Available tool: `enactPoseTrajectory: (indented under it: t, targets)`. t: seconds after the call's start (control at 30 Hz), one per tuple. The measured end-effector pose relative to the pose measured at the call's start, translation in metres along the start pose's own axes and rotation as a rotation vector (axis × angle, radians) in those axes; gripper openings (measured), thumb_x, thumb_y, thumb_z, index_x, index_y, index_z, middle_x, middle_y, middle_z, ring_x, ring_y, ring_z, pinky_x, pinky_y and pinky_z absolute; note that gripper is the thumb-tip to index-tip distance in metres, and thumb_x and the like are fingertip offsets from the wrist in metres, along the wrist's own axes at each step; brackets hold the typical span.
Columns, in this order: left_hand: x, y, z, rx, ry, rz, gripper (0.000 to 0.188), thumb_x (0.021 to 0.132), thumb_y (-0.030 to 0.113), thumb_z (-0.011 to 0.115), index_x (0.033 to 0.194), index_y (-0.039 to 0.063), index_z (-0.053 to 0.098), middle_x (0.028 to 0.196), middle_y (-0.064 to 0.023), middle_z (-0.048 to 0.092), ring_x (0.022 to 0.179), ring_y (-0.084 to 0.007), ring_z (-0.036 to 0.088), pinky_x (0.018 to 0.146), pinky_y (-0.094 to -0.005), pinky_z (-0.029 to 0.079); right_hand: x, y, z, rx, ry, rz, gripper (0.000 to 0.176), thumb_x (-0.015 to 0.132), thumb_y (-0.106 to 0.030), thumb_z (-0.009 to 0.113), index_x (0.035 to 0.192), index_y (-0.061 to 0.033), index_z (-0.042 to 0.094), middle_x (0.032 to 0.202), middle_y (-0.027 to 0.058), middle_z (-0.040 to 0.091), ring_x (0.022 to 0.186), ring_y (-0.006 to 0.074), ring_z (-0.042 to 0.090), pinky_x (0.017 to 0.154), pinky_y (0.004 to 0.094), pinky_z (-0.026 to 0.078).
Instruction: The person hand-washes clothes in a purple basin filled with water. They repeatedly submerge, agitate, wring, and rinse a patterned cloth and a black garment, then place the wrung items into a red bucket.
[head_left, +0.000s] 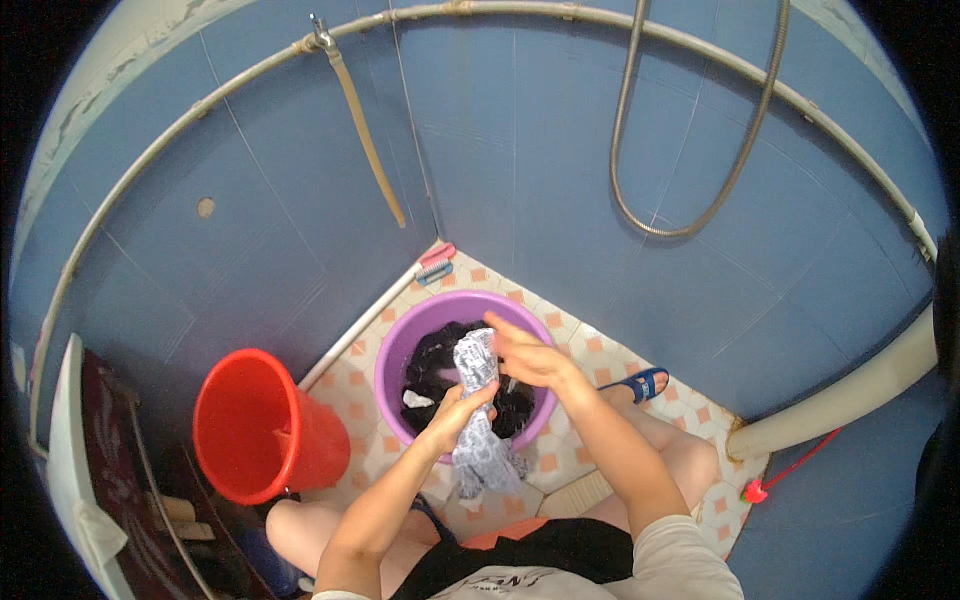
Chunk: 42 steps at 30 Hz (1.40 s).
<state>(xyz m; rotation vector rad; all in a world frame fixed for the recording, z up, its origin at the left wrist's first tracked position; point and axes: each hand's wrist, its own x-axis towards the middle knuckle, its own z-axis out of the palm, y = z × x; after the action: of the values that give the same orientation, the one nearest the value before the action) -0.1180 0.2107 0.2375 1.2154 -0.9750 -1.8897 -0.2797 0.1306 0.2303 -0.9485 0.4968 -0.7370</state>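
Observation:
My left hand (454, 416) grips the middle of a wet, patterned grey-and-white cloth (474, 367), which hangs down over the near rim of a purple plastic basin (388, 375). Beside the cloth's upper end is my right hand (529, 352), fingers extended and apart; whether it touches the cloth is not clear. Dark wet clothes (442, 349) lie in the basin below, with a small white piece of cloth (417, 399) among them on the left.
A red bucket (326, 439) stands left of the basin. Scrubbing brushes (436, 264) lie in the corner by a white floor pipe (360, 334). A rubber hose (367, 142) and a metal shower hose (619, 150) hang along the blue walls. A thick pipe (832, 390) rises at right.

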Motion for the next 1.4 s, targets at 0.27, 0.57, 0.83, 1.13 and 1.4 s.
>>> enactPoseTrajectory:
  t: [0.27, 0.57, 0.83, 1.13, 1.4]
  targets:
    - [-0.032, 0.048, 0.084, -1.05, -1.33, 0.077, 0.071, 0.083, 0.056, 0.053, 0.126, 0.002, 0.034, 0.057, -0.0006, 0.039, 0.042, -0.0092, 0.036, 0.04, -0.0234, 0.03, -0.011, -0.079, 0.099, 0.545, -0.406, -0.537, 0.112, 0.058, -0.075, 0.058, 0.142, -0.0151, 0.015, 0.138, 0.0189, 0.032, 0.124, 0.0394, 0.035, 0.095, 0.0576, 0.034]
    - [-0.075, 0.084, 0.096, -0.644, -0.974, 0.131, 0.05, 0.077, 0.026, 0.062, 0.112, -0.002, 0.04, 0.058, -0.0041, 0.044, 0.044, -0.0105, 0.04, 0.04, -0.023, 0.032, -0.063, -0.14, 0.112, 0.265, -0.465, -0.513, 0.02, 0.081, -0.016, 0.06, 0.092, 0.0003, 0.055, 0.063, 0.0093, 0.052, 0.059, 0.0234, 0.057, 0.059, 0.0429, 0.048]
    - [0.004, 0.031, 0.063, -0.036, 0.008, 0.021, 0.012, 0.074, 0.015, 0.061, 0.075, 0.004, 0.056, 0.062, -0.0025, 0.054, 0.053, -0.0111, 0.051, 0.049, -0.0241, 0.04, 0.004, -0.051, 0.051, -0.365, 0.51, -0.217, 0.008, 0.082, -0.008, 0.057, 0.086, -0.0017, 0.056, 0.056, 0.0056, 0.053, 0.043, 0.013, 0.05, 0.04, 0.0288, 0.042]
    - [0.064, -0.048, 0.036, 0.618, 0.442, 0.204, 0.04, 0.072, 0.03, 0.062, 0.09, -0.006, 0.061, 0.088, -0.025, 0.064, 0.088, -0.0336, 0.063, 0.074, -0.0401, 0.046, 0.024, 0.025, 0.014, -1.253, 0.657, -0.181, 0.024, 0.08, -0.018, 0.055, 0.097, -0.0024, 0.048, 0.076, 0.0259, 0.061, 0.074, 0.0423, 0.061, 0.068, 0.0488, 0.049]
    - [0.061, -0.048, 0.031, 0.823, 0.416, 0.142, 0.043, 0.074, 0.034, 0.06, 0.097, -0.003, 0.061, 0.093, -0.0252, 0.063, 0.091, -0.0374, 0.061, 0.077, -0.0423, 0.047, 0.025, 0.028, 0.021, -1.478, 0.513, -0.046, 0.029, 0.081, -0.018, 0.055, 0.099, 0.0008, 0.043, 0.076, 0.0238, 0.062, 0.074, 0.0405, 0.062, 0.066, 0.0472, 0.051]
